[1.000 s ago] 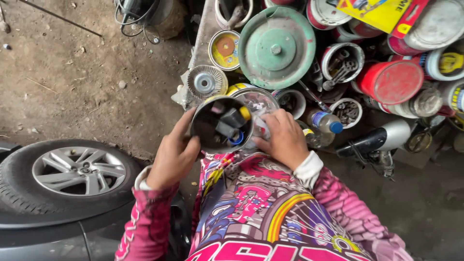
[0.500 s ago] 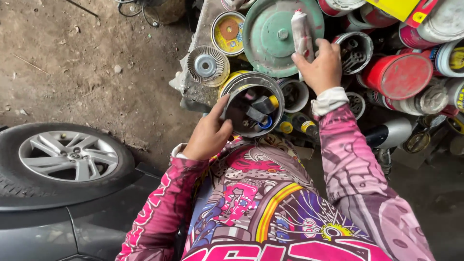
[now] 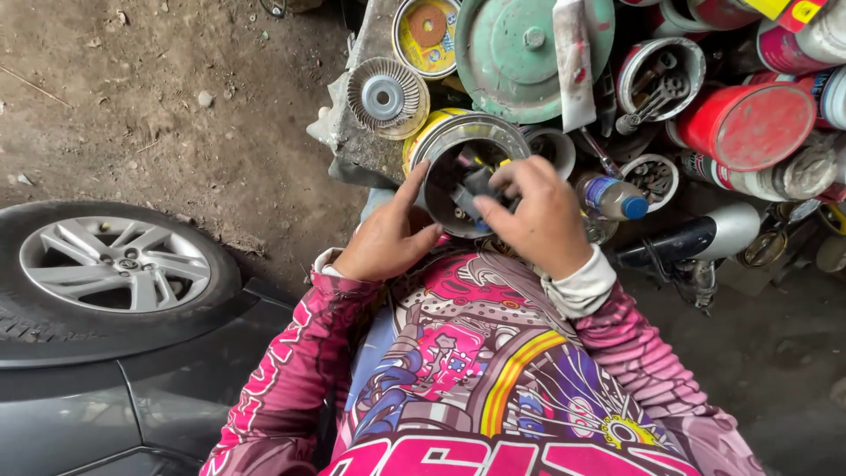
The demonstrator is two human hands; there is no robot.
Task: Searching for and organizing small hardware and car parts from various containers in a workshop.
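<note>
Hands: left hand (image 3: 386,240) is gripping the near left side of a round metal tin (image 3: 465,172), thumb lying up along the rim and the other fingers curling under the wall; right hand (image 3: 538,216) is reaching over the tin's right edge.
Right fingers: they are dipping into the tin, bent and drawn close around a small dark part (image 3: 476,183); whether they are actually pinching it I cannot tell.
Tin: it is sitting between the two hands, just in front of the person's chest, at the near edge of a cluttered counter (image 3: 357,150), and is holding small dark and yellow bits.
Far side: a ribbed metal disc (image 3: 384,95) is lying just left of the tin, a large green round lid (image 3: 520,48) is lying beyond it, and a white tube (image 3: 573,62) is resting across that lid.
Right side: a red can (image 3: 749,123) is lying on its side, and a bottle with a blue cap (image 3: 612,196) is lying just beside the right hand.
Near left: a car wheel (image 3: 110,264) with a silver rim is showing on the dirt floor (image 3: 159,106).
</note>
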